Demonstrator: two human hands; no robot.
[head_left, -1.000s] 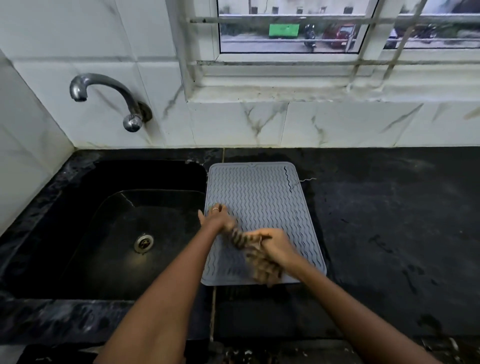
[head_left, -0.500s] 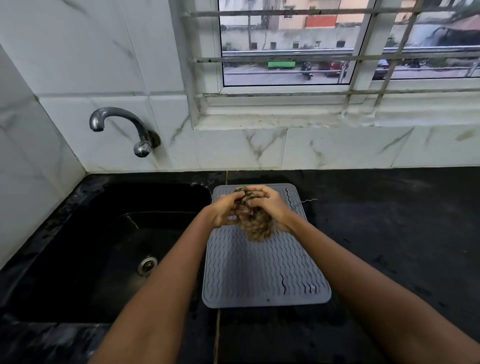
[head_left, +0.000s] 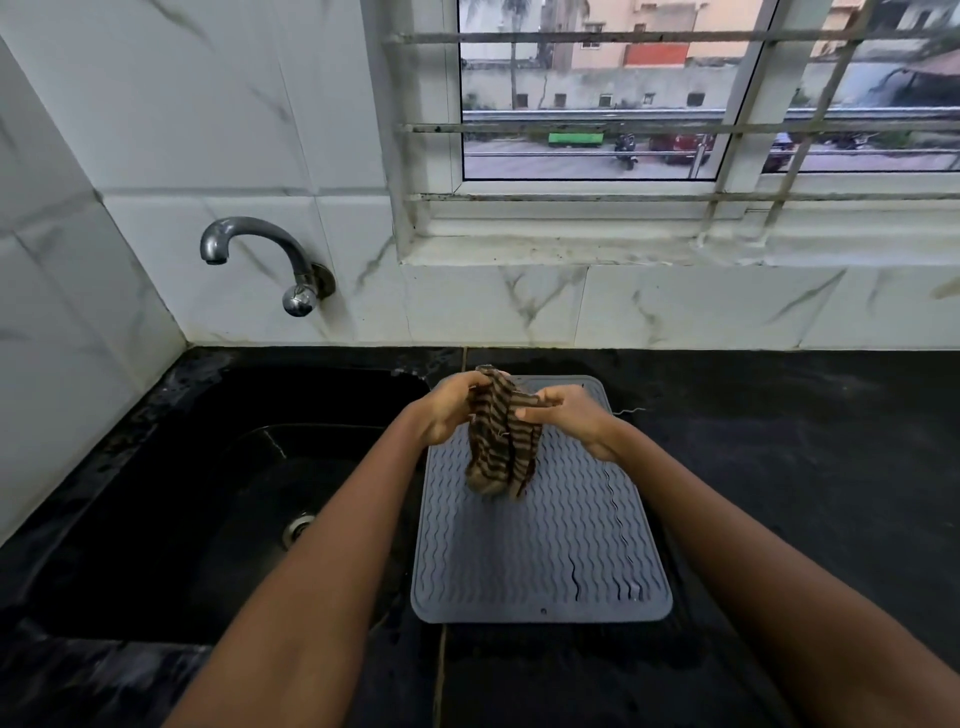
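Both hands, our left hand (head_left: 448, 410) and right hand (head_left: 574, 418), pinch the striped cloth (head_left: 500, 441) by its top, so it hangs open above the far edge of the grey mat (head_left: 540, 561).

White marble-veined tile walls (head_left: 218, 130), barred window (head_left: 675, 104), black stone counter (head_left: 805, 441), daylight outside.

Both hands, left hand (head_left: 451, 410) and right hand (head_left: 574, 415), pinch a brown striped cloth (head_left: 500, 436) above the grey ribbed silicone mat (head_left: 540, 561) on the black stone worktop (head_left: 779, 441).
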